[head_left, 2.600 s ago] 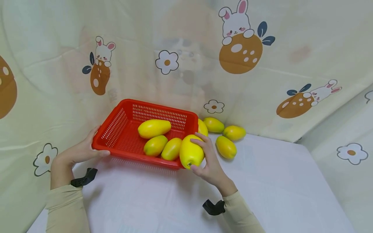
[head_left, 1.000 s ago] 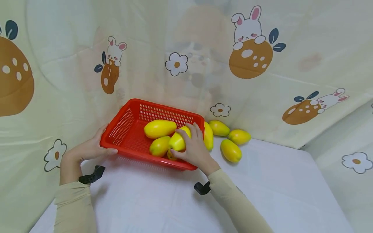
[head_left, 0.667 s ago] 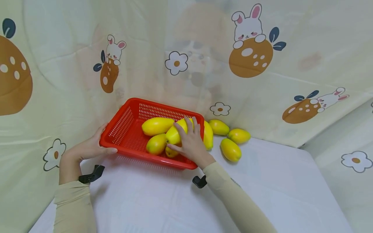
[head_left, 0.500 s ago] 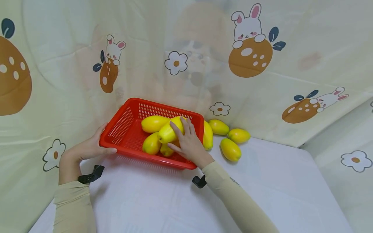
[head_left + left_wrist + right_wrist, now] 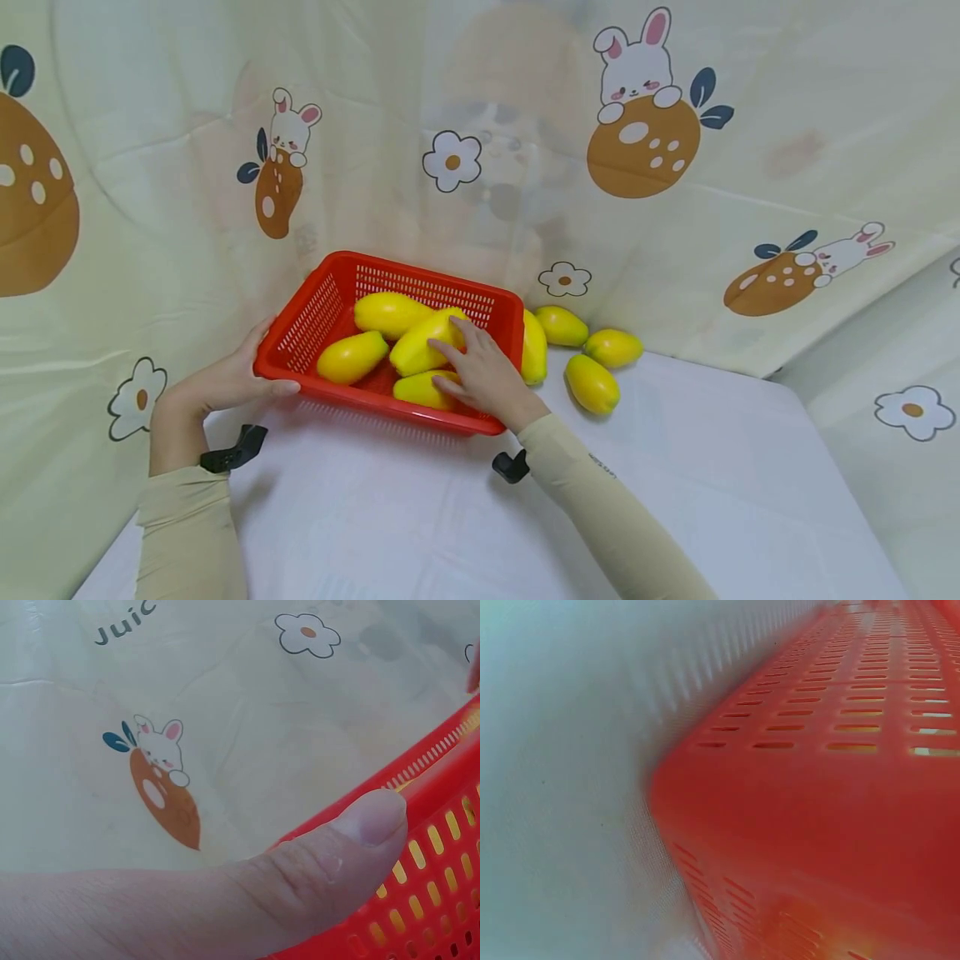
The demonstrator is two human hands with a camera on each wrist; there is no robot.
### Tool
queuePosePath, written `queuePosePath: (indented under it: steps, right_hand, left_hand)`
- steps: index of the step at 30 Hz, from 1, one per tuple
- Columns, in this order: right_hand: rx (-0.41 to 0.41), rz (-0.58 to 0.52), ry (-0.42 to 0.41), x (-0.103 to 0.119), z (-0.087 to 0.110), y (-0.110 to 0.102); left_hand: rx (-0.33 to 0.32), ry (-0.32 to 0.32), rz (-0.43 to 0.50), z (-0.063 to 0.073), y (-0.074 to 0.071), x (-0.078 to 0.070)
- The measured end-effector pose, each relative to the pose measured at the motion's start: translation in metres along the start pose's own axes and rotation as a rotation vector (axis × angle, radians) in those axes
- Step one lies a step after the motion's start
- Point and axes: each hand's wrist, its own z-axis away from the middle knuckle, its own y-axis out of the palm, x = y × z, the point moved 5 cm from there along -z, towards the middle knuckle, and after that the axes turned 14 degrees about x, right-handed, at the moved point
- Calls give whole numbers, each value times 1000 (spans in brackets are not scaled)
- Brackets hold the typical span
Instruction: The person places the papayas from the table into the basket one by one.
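Note:
My left hand (image 5: 228, 379) grips the left end of a red plastic basket (image 5: 375, 403), its thumb laid along the outside of the rim in the left wrist view. Inside the basket, my right hand (image 5: 483, 371) reaches over the right front corner with spread, slightly bent fingers touching a large ridged yellow papaya (image 5: 417, 346). By its thumb lies a smaller yellow fruit (image 5: 422, 389), partly covered by the hand. Another long yellow fruit (image 5: 390, 314) lies along the back, and a shorter one (image 5: 351, 358) at the front left. The right wrist view shows the slotted basket wall (image 5: 817, 802) from outside.
Right of the basket, a large yellow fruit (image 5: 534, 350) stands against its wall. Several smaller yellow fruits (image 5: 592, 385) lie beyond it on the white-covered table (image 5: 697, 467). A cream curtain (image 5: 375, 125) printed with rabbits hangs close behind.
My right hand brought the papaya over the rim into the basket and pushed it left. The shorter fruit has shifted to the front left. My left hand stays on the basket.

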Motion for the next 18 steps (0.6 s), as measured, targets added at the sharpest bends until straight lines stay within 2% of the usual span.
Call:
queuePosePath:
  steps: [10,15,18]
  right_hand:
    - [76,12,-41,2,0,2]
    - [37,-28,-53,1,0,-1]
    - [-19,-117,-53,0,2,-4]
  left_hand:
    - [-1,-19,3,1,1,-1]
    - [-7,-13,-5,2,1,-2]
    - [-12,-17,-9,2,1,-2]
